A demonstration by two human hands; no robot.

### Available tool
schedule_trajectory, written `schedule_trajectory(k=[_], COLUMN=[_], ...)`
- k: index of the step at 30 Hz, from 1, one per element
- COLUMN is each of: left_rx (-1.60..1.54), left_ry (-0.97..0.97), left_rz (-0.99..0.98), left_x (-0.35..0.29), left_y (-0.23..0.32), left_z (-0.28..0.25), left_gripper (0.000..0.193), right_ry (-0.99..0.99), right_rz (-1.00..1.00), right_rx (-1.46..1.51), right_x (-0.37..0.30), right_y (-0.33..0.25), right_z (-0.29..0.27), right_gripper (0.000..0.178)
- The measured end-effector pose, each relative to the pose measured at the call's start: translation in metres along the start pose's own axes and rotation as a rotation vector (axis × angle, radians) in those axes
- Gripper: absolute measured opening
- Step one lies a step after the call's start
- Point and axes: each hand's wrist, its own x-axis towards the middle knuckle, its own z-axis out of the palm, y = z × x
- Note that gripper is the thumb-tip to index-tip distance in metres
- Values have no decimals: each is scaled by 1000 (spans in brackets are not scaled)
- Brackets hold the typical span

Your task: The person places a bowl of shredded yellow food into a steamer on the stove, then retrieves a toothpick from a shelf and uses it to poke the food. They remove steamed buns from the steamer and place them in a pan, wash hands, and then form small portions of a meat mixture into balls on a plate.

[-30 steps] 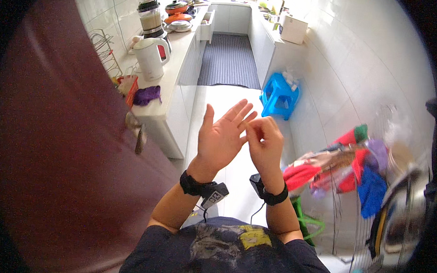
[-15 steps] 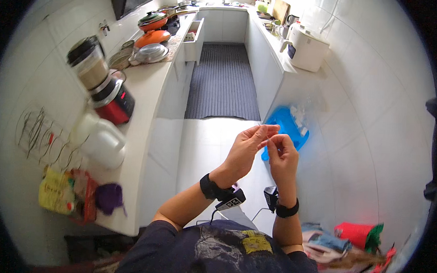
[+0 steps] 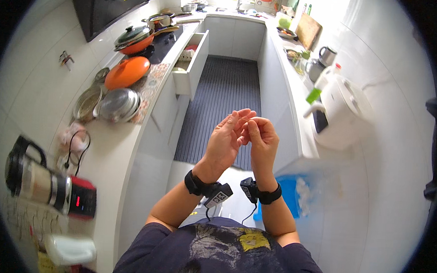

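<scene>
My left hand point(image 3: 222, 140) and my right hand point(image 3: 263, 137) are raised close together in front of me, over the dark ribbed floor mat point(image 3: 220, 95). Each has thumb and forefinger pinched together. A thin, pale, thread-like thing seems to run between the fingertips, but it is too small to name. The other fingers of the left hand are loosely curled behind the pinch. Both wrists wear black straps, each carrying a small black device with a cable.
A drawer point(image 3: 190, 67) stands pulled out on the left. That counter carries a blender point(image 3: 50, 185), a glass-lidded dish point(image 3: 118, 104), an orange lid point(image 3: 127, 73) and pans. A white appliance point(image 3: 344, 115) sits on the right counter, above a blue container point(image 3: 287, 188) with white pieces.
I have moved forward into the kitchen, so the counters and drawer are nearer and the blue container lies further back. Both hands stay together, still pinching.
</scene>
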Motion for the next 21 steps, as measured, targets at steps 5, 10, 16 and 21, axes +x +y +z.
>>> schedule_trajectory(k=[5,10,16,21], left_rx=[-45,-68,-48,-108], left_ry=[7,23,114,258], left_rz=[54,42,194,309], left_x=[189,347,543,701], left_y=[33,53,68,101], left_z=[-41,-58,-112,-152], left_gripper=[31,29,29,27], right_ry=[-3,-9,-223,-371], right_rz=[-10,-51,-44,87], right_rx=[-54,-117,-96,-100], right_x=[184,344,538,706], right_y=[76,121,217,294], right_z=[0,-17,-35,-28], right_gripper=[12,12,10,10])
